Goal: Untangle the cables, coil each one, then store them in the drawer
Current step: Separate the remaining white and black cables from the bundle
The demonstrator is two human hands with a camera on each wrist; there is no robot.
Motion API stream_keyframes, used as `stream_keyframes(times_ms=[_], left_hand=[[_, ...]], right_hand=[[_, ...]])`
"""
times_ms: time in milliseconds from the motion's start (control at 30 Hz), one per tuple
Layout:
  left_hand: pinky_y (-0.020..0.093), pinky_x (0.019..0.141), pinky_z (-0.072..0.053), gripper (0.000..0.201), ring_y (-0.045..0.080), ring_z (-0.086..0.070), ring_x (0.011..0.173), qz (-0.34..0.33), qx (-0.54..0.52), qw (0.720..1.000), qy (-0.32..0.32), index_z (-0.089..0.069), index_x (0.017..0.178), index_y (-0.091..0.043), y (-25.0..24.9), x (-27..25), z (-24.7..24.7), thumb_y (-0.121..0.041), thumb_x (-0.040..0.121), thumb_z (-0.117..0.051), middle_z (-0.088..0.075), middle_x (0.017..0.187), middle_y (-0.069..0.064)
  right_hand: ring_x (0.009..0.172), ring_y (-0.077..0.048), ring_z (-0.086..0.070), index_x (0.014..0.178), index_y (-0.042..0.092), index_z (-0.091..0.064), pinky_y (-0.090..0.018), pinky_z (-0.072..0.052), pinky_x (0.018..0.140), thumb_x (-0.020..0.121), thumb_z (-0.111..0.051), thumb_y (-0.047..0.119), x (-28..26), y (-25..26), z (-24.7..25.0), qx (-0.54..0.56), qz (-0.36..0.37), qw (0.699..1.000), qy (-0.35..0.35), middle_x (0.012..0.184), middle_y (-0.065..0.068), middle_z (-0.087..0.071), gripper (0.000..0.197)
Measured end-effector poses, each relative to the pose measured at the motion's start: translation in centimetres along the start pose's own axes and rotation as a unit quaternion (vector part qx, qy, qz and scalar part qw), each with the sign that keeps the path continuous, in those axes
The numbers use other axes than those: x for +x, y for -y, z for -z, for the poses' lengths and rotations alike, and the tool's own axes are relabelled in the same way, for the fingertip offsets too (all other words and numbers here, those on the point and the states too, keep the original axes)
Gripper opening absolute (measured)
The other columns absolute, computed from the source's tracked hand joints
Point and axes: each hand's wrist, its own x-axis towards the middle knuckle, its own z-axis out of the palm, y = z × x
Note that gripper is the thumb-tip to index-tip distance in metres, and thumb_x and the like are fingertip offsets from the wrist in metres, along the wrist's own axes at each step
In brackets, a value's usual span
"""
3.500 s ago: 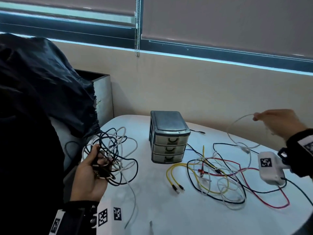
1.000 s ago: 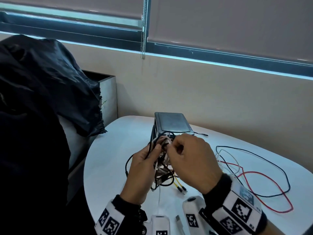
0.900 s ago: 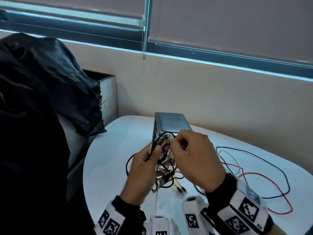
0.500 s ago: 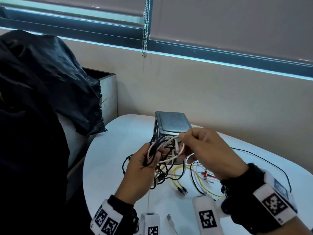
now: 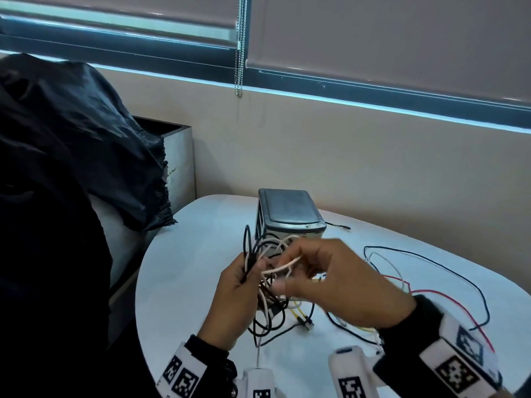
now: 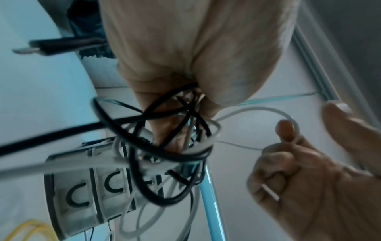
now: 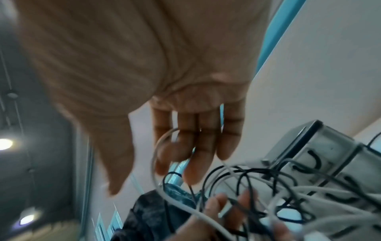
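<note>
Left hand [image 5: 234, 300] clutching tangled cable bundle [image 5: 265, 271] above table [image 5: 184, 271], right hand [image 5: 336, 280] pinching one white cable [image 6: 257, 110] loop: light, limp, springy, snag-prone, best taken near a free plug end; closed drawer unit [image 5: 290, 211] just behind

Worktop [image 5: 184, 282] smooth white, slight sheen. Drawer unit [image 5: 290, 214] grey plastic, glossy top. Cables [image 5: 258, 254] smooth rubbery sheath. Black bag [image 5: 71, 145] crinkled shiny plastic.
</note>
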Motion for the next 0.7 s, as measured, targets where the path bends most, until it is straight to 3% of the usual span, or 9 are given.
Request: stream_keyframes(times_ms=[67, 133, 200, 233, 300, 400, 467, 567, 700], left_hand=[[0.025, 0.05, -0.05, 0.021, 0.012, -0.065, 0.062, 0.013, -0.018, 1.0, 0.002, -0.065, 0.091, -0.011, -0.3, -0.1, 0.0, -0.013, 0.104, -0.048, -0.07, 0.073, -0.003], [0.029, 0.051, -0.051, 0.021, 0.018, -0.068, 0.064, 0.028, -0.038, 0.999, 0.012, -0.066, 0.095, -0.01, -0.7, -0.2, -0.2, -0.017, 0.104, -0.049, -0.072, 0.079, 0.004], [0.034, 0.053, -0.054, 0.021, 0.023, -0.067, 0.063, 0.037, -0.06, 0.998, 0.003, -0.066, 0.099, -0.008, -1.1, -0.4, -0.5, -0.019, 0.104, -0.05, -0.072, 0.081, 0.01], [0.037, 0.054, -0.056, 0.021, 0.026, -0.065, 0.062, 0.039, -0.076, 0.996, -0.009, -0.066, 0.1, -0.006, -1.3, -0.4, -0.6, -0.02, 0.104, -0.05, -0.071, 0.081, 0.014], [0.037, 0.052, -0.056, 0.021, 0.03, -0.063, 0.061, 0.035, -0.11, 0.993, -0.036, -0.066, 0.103, -0.004, -1.7, -0.3, -0.6, -0.018, 0.104, -0.049, -0.07, 0.082, 0.019], [0.031, 0.048, -0.052, 0.021, 0.026, -0.065, 0.061, 0.024, -0.094, 0.995, -0.029, -0.066, 0.101, -0.005, -1.9, -0.2, -0.5, -0.014, 0.104, -0.048, -0.071, 0.081, 0.017], [0.031, 0.049, -0.052, 0.021, 0.022, -0.066, 0.061, 0.019, -0.06, 0.998, -0.008, -0.067, 0.102, -0.008, -1.8, -0.3, -0.6, -0.011, 0.105, -0.046, -0.072, 0.082, 0.015], [0.034, 0.052, -0.054, 0.028, 0.022, -0.066, 0.064, 0.033, -0.028, 0.999, 0.005, -0.068, 0.098, -0.013, -1.2, -0.5, -0.8, -0.005, 0.104, -0.042, -0.073, 0.08, 0.009], [0.039, 0.06, -0.055, 0.029, 0.021, -0.065, 0.067, 0.057, -0.023, 0.998, -0.003, -0.071, 0.096, -0.018, -0.5, -0.8, -0.9, -0.008, 0.103, -0.044, -0.072, 0.079, 0.007]], right_hand=[[0.068, -0.002, -0.058, 0.09, 0.039, -0.069, -0.012, -0.042, 0.066, 0.075, -0.084, 0.031, -0.3, -0.8, -0.6, -0.085, 0.007, 0.996, 0.008, 0.076, 0.003, -0.066, 0.023], [0.073, -0.004, -0.061, 0.107, 0.043, -0.063, -0.015, -0.044, 0.067, 0.076, -0.082, 0.034, 0.0, -1.9, -1.5, -0.097, 0.009, 0.994, -0.044, 0.083, 0.007, -0.068, 0.038], [0.075, -0.014, -0.066, 0.127, 0.04, -0.046, -0.023, -0.053, 0.068, 0.074, -0.084, 0.026, 0.6, -2.8, -2.6, 0.043, -0.004, 0.989, -0.14, 0.089, 0.003, -0.071, 0.067], [0.073, -0.017, -0.067, 0.129, 0.034, -0.04, -0.027, -0.055, 0.066, 0.073, -0.085, 0.021, 0.8, -3.1, -2.9, 0.124, -0.01, 0.973, -0.196, 0.089, -0.001, -0.072, 0.073], [0.069, -0.014, -0.066, 0.117, 0.026, -0.044, -0.027, -0.052, 0.065, 0.072, -0.086, 0.02, 1.0, -3.4, -3.4, 0.174, -0.007, 0.947, -0.27, 0.085, -0.003, -0.073, 0.061], [0.071, -0.006, -0.061, 0.097, 0.029, -0.066, -0.021, -0.048, 0.064, 0.073, -0.084, 0.035, 1.2, -3.6, -3.9, 0.036, 0.023, 0.976, -0.212, 0.082, 0.007, -0.069, 0.031], [0.077, -0.005, -0.063, 0.099, 0.033, -0.07, -0.027, -0.053, 0.069, 0.082, -0.071, 0.04, 1.4, -3.6, -4.4, -0.046, 0.066, 0.98, -0.181, 0.087, 0.011, -0.07, 0.018], [0.092, -0.006, -0.064, 0.101, 0.032, -0.072, -0.034, -0.053, 0.079, 0.089, -0.058, 0.038, 1.7, -4.3, -4.6, -0.157, 0.11, 0.966, -0.175, 0.097, 0.014, -0.07, 0.019], [0.085, -0.006, -0.061, 0.094, 0.028, -0.073, -0.032, -0.051, 0.075, 0.092, -0.054, 0.037, 1.7, -5.3, -5.0, -0.222, 0.122, 0.954, -0.159, 0.09, 0.013, -0.067, 0.021]])
